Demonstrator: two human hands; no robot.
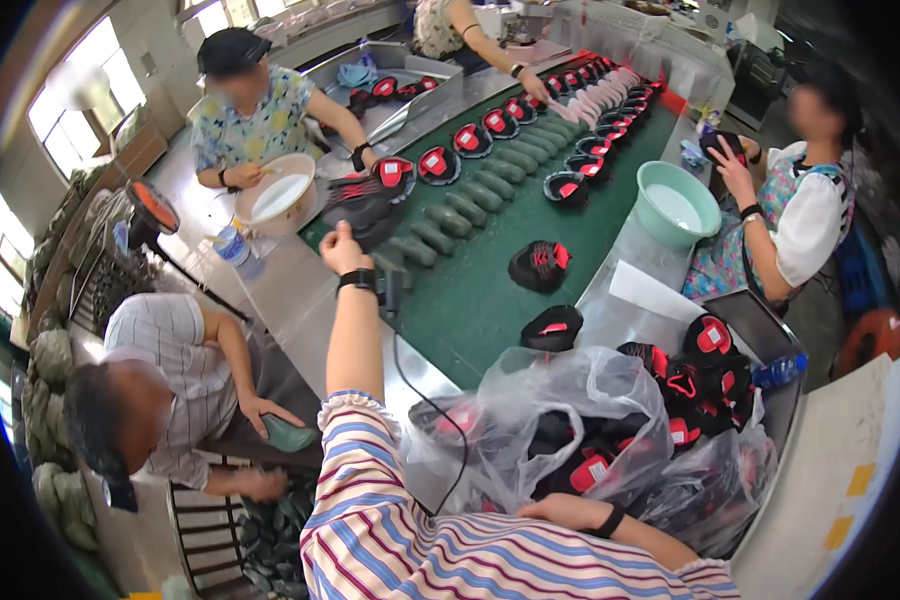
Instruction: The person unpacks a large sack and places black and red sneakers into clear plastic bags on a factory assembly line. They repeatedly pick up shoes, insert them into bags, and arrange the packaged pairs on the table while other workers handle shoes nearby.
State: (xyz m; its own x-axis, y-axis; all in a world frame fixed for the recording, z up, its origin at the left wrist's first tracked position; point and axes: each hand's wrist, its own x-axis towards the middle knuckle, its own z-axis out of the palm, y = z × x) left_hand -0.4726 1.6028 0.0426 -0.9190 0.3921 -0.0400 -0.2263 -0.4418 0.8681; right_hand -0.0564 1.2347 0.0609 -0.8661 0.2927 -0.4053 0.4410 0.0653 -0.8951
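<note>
My left hand [342, 248], with a black watch on the wrist, reaches out to the near end of the green conveyor belt [490, 290]. Its fingers curl on a black and red shoe upper [362, 205] lying there. My right hand [542, 510], with a black wristband, rests at the lower edge of a clear plastic bag [570, 400] full of black and red shoe uppers. The bag's folds hide its fingers. Both sleeves are striped.
Green shoe lasts [470, 195] and shoe uppers [470, 138] run in rows along the belt. Other people sit around it, beside a white bowl [280, 195] and a teal basin [676, 205]. A seated person at left holds a green last [288, 434]. A water bottle [233, 247] stands nearby.
</note>
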